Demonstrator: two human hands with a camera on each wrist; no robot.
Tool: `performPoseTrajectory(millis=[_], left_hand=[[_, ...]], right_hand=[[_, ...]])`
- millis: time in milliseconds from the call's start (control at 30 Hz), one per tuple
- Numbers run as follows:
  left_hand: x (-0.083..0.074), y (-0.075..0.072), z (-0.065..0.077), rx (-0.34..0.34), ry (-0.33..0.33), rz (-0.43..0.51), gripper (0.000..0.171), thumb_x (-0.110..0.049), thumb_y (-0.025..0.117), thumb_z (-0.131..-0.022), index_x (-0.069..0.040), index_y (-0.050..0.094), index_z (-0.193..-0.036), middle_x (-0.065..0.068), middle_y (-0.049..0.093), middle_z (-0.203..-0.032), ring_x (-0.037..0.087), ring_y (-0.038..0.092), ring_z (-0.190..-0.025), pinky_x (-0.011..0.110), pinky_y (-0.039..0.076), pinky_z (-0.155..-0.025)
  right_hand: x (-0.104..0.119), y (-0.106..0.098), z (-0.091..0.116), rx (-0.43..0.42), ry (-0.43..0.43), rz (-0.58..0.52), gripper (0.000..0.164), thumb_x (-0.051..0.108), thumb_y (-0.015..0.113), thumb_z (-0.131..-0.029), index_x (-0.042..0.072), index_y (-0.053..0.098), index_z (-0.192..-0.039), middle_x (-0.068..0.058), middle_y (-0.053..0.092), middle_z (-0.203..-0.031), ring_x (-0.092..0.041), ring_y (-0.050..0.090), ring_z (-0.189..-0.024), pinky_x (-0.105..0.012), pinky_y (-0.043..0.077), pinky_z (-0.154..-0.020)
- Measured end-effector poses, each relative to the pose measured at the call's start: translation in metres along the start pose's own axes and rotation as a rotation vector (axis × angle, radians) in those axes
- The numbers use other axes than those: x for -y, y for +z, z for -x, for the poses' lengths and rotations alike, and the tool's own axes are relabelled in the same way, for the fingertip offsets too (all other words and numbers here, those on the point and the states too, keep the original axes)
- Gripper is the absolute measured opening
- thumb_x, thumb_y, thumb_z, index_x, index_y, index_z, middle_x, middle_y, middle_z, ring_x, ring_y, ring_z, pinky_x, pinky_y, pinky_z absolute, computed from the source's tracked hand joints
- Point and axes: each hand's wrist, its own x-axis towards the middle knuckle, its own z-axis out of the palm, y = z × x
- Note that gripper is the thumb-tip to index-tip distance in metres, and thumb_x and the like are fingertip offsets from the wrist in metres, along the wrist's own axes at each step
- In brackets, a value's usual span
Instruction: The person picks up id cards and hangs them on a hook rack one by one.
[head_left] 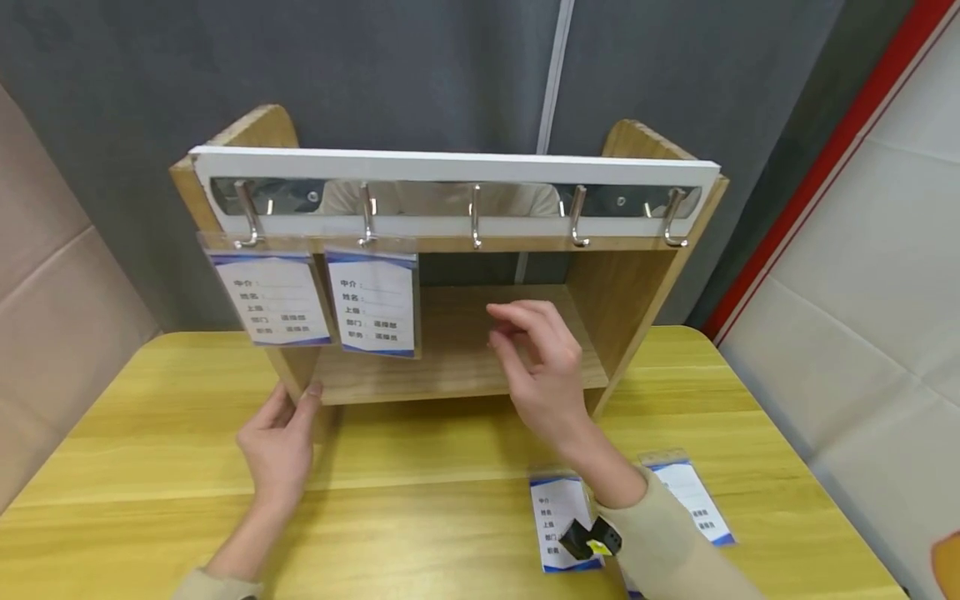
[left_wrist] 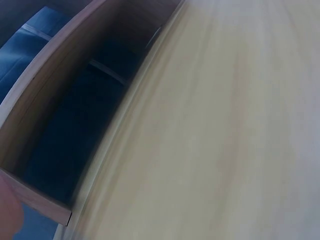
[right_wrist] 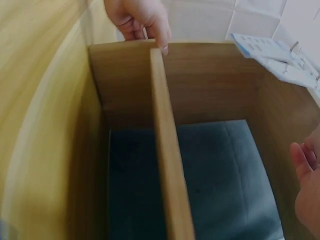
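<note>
White, blue-banded badges (head_left: pixel 375 304); tan shelf (head_left: pixel 450 362); yellow, wood-grained table (head_left: pixel 420 500).

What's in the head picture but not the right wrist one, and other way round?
Only the head view shows the red wall strip and right sleeve. Only the right wrist view shows dark backdrop through the gap under the shelf board. Both show the left hand holding the wooden rack, the right hand, hanging cards and the yellow table.

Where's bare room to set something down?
Table: left of the left hand, and between it and the loose badges. Visible shelf: bare, right hand before it. Three right hooks: bare. Crowded: two left hooks, holding hung badges; lower-right table, loose badges partly behind the right sleeve.
</note>
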Motion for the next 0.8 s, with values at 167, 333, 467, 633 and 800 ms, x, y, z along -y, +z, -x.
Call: performPoseTrajectory(millis=[167, 333, 467, 633, 800], left_hand=[[0.001, -0.001, 0.000, -0.002, -0.001, -0.002, 0.033, 0.007, 0.070, -0.092, 0.002, 0.068, -0.125, 0.018, 0.065, -0.121, 0.000, 0.070, -0.101, 0.023, 0.058, -0.089], [0.003, -0.001, -0.001, 0.002, 0.008, -0.006, 0.033, 0.006, 0.070, -0.093, 0.002, 0.069, -0.125, 0.018, 0.066, -0.121, 0.000, 0.070, -0.101, 0.023, 0.058, -0.089], [0.004, -0.001, -0.001, 0.003, 0.012, 0.001, 0.033, 0.007, 0.070, -0.092, 0.002, 0.069, -0.125, 0.019, 0.065, -0.121, 0.001, 0.070, -0.101, 0.023, 0.058, -0.089], [0.003, -0.001, -0.002, 0.003, 0.015, 0.007, 0.033, 0.006, 0.070, -0.092, 0.000, 0.069, -0.125, 0.020, 0.065, -0.122, 0.002, 0.070, -0.102, 0.024, 0.058, -0.089], [0.002, -0.001, -0.001, 0.000, 0.007, 0.002, 0.033, 0.005, 0.070, -0.093, -0.002, 0.070, -0.125, 0.018, 0.066, -0.122, 0.001, 0.070, -0.101, 0.023, 0.058, -0.089]], right_hand=[[-0.005, -0.010, 0.011, 0.018, 0.072, -0.017, 0.031, -0.023, 0.066, -0.087, -0.011, 0.066, -0.115, -0.021, 0.062, -0.108, -0.032, 0.063, -0.093, -0.029, 0.064, -0.084], [-0.008, -0.016, 0.021, 0.019, 0.096, -0.016, 0.027, -0.021, 0.066, -0.088, -0.011, 0.066, -0.113, -0.023, 0.062, -0.106, -0.032, 0.063, -0.092, -0.027, 0.063, -0.086], [-0.010, -0.020, 0.029, 0.038, 0.090, -0.032, 0.027, -0.021, 0.066, -0.088, -0.013, 0.065, -0.113, -0.026, 0.061, -0.105, -0.035, 0.064, -0.090, -0.026, 0.063, -0.085], [-0.011, -0.025, 0.040, 0.052, 0.092, -0.049, 0.033, -0.027, 0.065, -0.083, -0.012, 0.066, -0.113, -0.023, 0.062, -0.105, -0.023, 0.065, -0.091, -0.024, 0.064, -0.081], [-0.011, -0.034, 0.054, 0.085, 0.115, -0.063, 0.031, -0.025, 0.066, -0.085, -0.013, 0.065, -0.113, -0.023, 0.062, -0.106, -0.026, 0.066, -0.090, -0.024, 0.064, -0.081]])
